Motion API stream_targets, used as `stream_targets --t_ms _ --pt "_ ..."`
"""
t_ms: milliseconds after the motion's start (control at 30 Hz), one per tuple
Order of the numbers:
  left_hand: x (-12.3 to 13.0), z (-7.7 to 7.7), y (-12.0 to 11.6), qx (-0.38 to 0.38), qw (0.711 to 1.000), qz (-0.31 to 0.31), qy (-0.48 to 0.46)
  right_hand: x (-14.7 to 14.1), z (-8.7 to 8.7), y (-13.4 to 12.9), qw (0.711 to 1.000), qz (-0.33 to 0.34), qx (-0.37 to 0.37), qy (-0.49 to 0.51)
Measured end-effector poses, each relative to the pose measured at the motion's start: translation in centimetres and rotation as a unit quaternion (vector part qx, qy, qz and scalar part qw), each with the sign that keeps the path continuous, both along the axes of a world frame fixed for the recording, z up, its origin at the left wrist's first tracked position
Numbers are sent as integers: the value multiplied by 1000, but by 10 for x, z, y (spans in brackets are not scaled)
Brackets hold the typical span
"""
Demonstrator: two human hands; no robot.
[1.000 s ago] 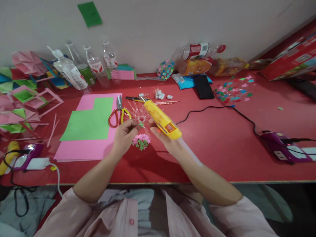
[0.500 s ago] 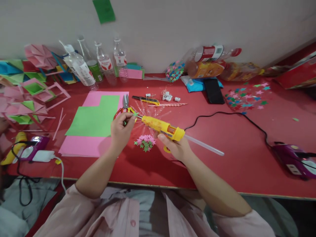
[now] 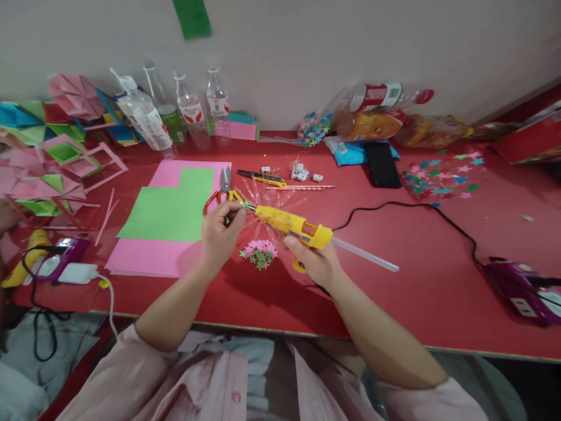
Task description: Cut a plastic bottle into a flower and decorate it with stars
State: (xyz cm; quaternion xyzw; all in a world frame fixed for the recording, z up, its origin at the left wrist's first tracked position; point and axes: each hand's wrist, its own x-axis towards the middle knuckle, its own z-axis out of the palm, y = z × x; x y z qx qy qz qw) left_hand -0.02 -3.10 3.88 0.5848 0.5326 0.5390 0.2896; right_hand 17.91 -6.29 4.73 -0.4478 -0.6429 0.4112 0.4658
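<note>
1. The left hand (image 3: 222,231) is nearly closed, thumb and index finger pinching a small green paper star (image 3: 246,204) by its edge, above the table and near the scissors (image 3: 225,180).
2. The right hand (image 3: 316,266) is curled around a yellow glue gun (image 3: 283,219), which points left; its metal nozzle is at the star, though whether the two touch cannot be told.
3. A translucent glue stick (image 3: 368,255) sits in the gun's rear opening, most of its length sticking out over the red table (image 3: 394,304).
4. Beneath the gun, clear plastic strips (image 3: 258,188) fan out on the table; just in front of them lies a heap of pink and green paper stars (image 3: 259,252).
5. Along the wall at left stand a white-capped bottle (image 3: 146,120), leaning, and two clear bottles with red-and-white labels (image 3: 193,114) (image 3: 219,105); clear plastic shows above and below their labels.
6. At right, a red-capped bottle (image 3: 405,95) lies on top of an orange-labelled bottle (image 3: 372,124), with a yellow-capped bottle (image 3: 427,130) beside them; their contents cannot be made out.
7. A blue packet (image 3: 348,152) lies partly under a black phone (image 3: 383,165); what it holds is hidden.
</note>
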Motion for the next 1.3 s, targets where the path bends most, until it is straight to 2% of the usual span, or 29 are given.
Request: stream_targets --t_ms 533,733,933,1033,1100,1200,1267,1300 --pt "0 0 -1 40 998 9 49 -1 3 0 1000 -3 -16 -15" --pt "-2 -4 1 120 985 28 123 1 0 -1 999 -12 -2 -51" --pt "-6 -11 3 239 935 39 258 4 -4 0 995 -16 46 -84" --pt "-7 -11 2 260 933 23 248 6 0 0 997 -31 35 -65" --pt "-7 -9 2 224 955 9 196 9 2 2 998 -57 4 -26" --pt "-6 -6 3 104 992 -15 75 19 3 11 994 -91 -48 23" --pt "-5 -6 5 25 999 -32 -6 30 2 20 991 -113 -68 13" --pt "-4 -6 6 -5 998 -39 -39 36 1 24 987 -147 -61 -9"
